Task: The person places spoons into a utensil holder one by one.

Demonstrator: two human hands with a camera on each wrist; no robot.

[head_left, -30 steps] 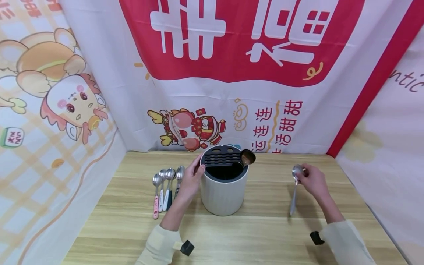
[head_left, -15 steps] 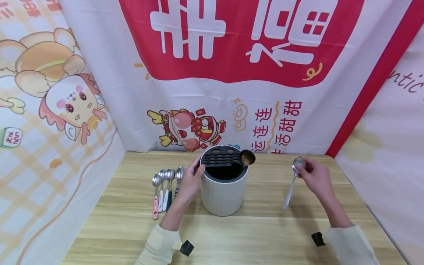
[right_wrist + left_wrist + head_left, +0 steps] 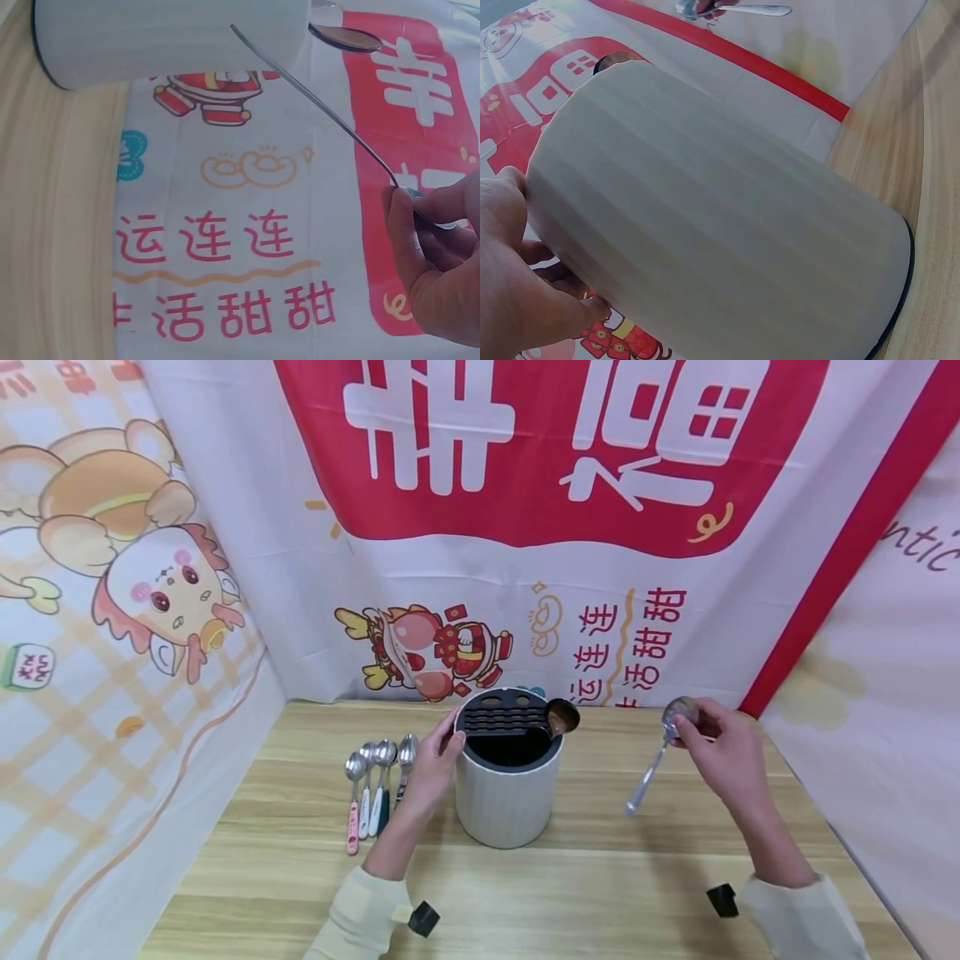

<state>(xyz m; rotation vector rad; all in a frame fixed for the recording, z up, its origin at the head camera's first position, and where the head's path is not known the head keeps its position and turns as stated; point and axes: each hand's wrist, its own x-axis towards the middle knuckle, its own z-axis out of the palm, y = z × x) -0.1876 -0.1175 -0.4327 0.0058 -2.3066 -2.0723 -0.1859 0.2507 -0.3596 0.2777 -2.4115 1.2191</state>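
A ribbed off-white utensil holder (image 3: 506, 810) with a dark slotted top stands on the table. My left hand (image 3: 435, 764) grips its upper left side, thumb toward me, fingers at the rim; in the left wrist view the fingers (image 3: 559, 277) lie along its wall. A dark ladle (image 3: 562, 717) sits in the holder, its bowl hanging over the right rim. To the right, my right hand (image 3: 723, 752) pinches a metal spoon (image 3: 648, 781) by its bowl, handle slanting down toward the holder. In the right wrist view the thin spoon handle (image 3: 322, 109) crosses in front of the holder.
Left of the holder lies a row of several spoons (image 3: 354, 827) with coloured handles, bowls pointing away from me. The wooden table (image 3: 540, 902) meets a printed cloth backdrop (image 3: 645, 577) behind, with more printed cloth (image 3: 135, 760) at the left.
My right hand has raised the spoon off the table and turned it, so its handle end has swung up and left toward the holder. The left hand stays at the holder.
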